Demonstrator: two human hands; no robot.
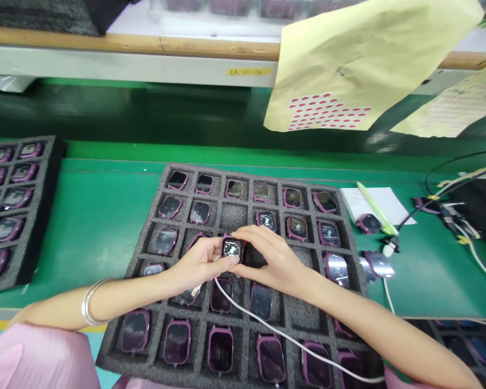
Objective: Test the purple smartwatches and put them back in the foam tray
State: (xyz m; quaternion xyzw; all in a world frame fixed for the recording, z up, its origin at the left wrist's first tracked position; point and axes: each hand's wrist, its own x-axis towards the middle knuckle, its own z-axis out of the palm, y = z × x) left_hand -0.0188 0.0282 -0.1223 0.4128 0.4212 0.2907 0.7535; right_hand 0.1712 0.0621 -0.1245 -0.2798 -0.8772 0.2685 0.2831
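A purple-framed watch [231, 248] with a lit dial is held between both hands above a dark grey foam tray [233, 215]. My left hand [206, 262] grips its left side, the thumb at the lower edge of the screen. On its right side, the fingers of my right hand [269, 259] pinch the frame. A white cable [263, 324] runs from under my left hand across the tray to the lower right. Many similar watches sit in the tray's compartments, some with lit screens, most dark. The watch's underside is hidden.
Another foam tray [44, 204] of watches lies at the left. Right of the middle tray are white paper [383, 201], a light green pen [375, 208], a loose watch [368, 223] and cables [476, 254]. Yellow sheets [348, 59] hang from the shelf [146, 62] above.
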